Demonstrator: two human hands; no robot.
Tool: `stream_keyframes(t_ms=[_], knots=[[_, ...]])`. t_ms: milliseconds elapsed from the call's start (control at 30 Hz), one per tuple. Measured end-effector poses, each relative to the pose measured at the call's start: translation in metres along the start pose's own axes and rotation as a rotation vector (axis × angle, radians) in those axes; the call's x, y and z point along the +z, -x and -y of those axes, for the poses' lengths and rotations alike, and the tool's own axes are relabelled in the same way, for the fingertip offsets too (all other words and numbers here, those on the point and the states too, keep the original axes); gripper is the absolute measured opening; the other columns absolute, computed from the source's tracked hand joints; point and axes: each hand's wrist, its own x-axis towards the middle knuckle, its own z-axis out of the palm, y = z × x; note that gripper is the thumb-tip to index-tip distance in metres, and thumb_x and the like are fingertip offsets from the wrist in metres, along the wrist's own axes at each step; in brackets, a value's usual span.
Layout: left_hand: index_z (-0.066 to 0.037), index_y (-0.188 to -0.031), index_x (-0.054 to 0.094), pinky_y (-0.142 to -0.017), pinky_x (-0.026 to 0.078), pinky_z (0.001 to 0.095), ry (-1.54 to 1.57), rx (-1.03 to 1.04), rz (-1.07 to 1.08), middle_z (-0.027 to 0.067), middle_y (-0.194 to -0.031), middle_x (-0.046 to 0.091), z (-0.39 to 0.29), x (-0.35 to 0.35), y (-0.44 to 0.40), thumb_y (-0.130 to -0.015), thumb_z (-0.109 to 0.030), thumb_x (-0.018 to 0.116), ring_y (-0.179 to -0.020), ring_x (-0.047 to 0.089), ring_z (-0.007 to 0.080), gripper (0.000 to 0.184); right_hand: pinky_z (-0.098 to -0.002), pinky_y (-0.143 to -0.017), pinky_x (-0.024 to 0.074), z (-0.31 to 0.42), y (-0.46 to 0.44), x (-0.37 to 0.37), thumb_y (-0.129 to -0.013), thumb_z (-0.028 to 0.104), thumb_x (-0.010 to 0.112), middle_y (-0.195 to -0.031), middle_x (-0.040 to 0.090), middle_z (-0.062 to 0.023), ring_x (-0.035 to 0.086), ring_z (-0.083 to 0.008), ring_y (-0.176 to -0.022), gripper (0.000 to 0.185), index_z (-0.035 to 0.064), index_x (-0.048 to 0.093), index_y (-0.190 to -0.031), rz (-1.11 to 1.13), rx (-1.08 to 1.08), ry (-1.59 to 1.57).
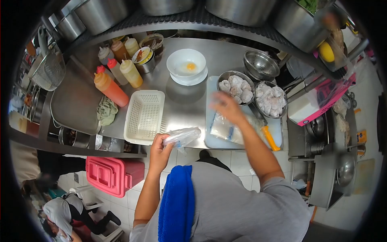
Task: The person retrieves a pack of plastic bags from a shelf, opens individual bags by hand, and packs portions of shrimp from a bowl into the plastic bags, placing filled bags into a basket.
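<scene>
My left hand (161, 150) is closed on a clear plastic bag (183, 137) at the front edge of the steel table. My right hand (226, 107), blurred by motion, hangs over the light blue cutting board (212, 139), just below a steel bowl of white-coated pieces (237, 86); its fingers are too smeared to read. More clear plastic bags (229, 131) lie flat on the board, beside a knife with an orange handle (271, 138). A second bowl of white-coated pieces (271, 100) stands to the right. An empty white basket (144, 115) is left of my left hand.
A white bowl with an egg (186, 64) stands at the back. Sauce bottles (111, 89) and a crumpled green cloth (107, 111) are at the left. Steel colanders (261, 64) sit back right. A shelf of pots (169, 20) crosses above. Another person (72, 209) is low left, beside a red bin (115, 175).
</scene>
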Motion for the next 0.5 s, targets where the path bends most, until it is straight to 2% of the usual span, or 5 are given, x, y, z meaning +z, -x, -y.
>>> stream_keyframes(t_ms=[67, 133, 200, 300, 500], knots=[[0.0, -0.095, 0.056, -0.073, 0.044, 0.0258, -0.061, -0.015, -0.039, 0.0065, -0.088, 0.053, -0.018, 0.008, -0.001, -0.082, 0.002, 0.058, -0.083, 0.054, 0.0144, 0.014, -0.0325, -0.086, 0.0468, -0.028, -0.038, -0.042, -0.08, 0.023, 0.069, -0.114, 0.058, -0.0105, 0.057, -0.0218, -0.103, 0.043, 0.0036, 0.057, -0.116, -0.376, -0.223, 0.269], [0.001, -0.094, 0.058, -0.069, 0.046, 0.0265, -0.123, -0.024, -0.079, 0.0076, -0.088, 0.052, -0.024, 0.013, -0.004, -0.081, 0.002, 0.058, -0.08, 0.055, 0.0157, 0.013, -0.0382, -0.094, 0.0427, -0.051, -0.063, -0.079, -0.079, 0.028, 0.066, -0.12, 0.053, -0.0158, 0.052, -0.0327, -0.11, 0.052, 0.0074, 0.051, -0.125, -0.436, -0.198, 0.662], [0.002, -0.093, 0.061, -0.061, 0.049, 0.0273, -0.379, 0.179, -0.169, 0.0094, -0.093, 0.055, -0.021, 0.015, -0.005, -0.081, 0.002, 0.056, -0.077, 0.058, 0.0171, 0.013, -0.039, -0.095, 0.042, -0.07, -0.075, -0.094, -0.078, 0.029, 0.066, -0.122, 0.051, -0.0156, 0.05, -0.0325, -0.113, 0.054, 0.0077, 0.051, -0.126, -0.355, -0.136, 0.721], [0.002, -0.094, 0.061, -0.055, 0.051, 0.0255, -0.295, 0.202, -0.217, 0.0105, -0.099, 0.057, -0.018, 0.018, -0.009, -0.08, 0.003, 0.056, -0.075, 0.06, 0.0159, 0.014, -0.0402, -0.097, 0.0415, -0.075, -0.09, -0.1, -0.076, 0.03, 0.065, -0.124, 0.052, -0.0151, 0.049, -0.0319, -0.116, 0.058, 0.0079, 0.049, -0.127, -0.214, -0.015, 0.831], [0.004, -0.094, 0.061, -0.046, 0.049, 0.0228, -0.161, 0.058, -0.222, 0.0123, -0.106, 0.058, -0.034, 0.024, -0.019, -0.081, 0.004, 0.056, -0.068, 0.06, 0.0145, 0.014, -0.0419, -0.091, 0.0457, -0.061, -0.093, -0.104, -0.075, 0.031, 0.066, -0.115, 0.059, -0.0166, 0.057, -0.0321, -0.107, 0.056, 0.0086, 0.052, -0.125, -0.072, 0.024, 0.924]])
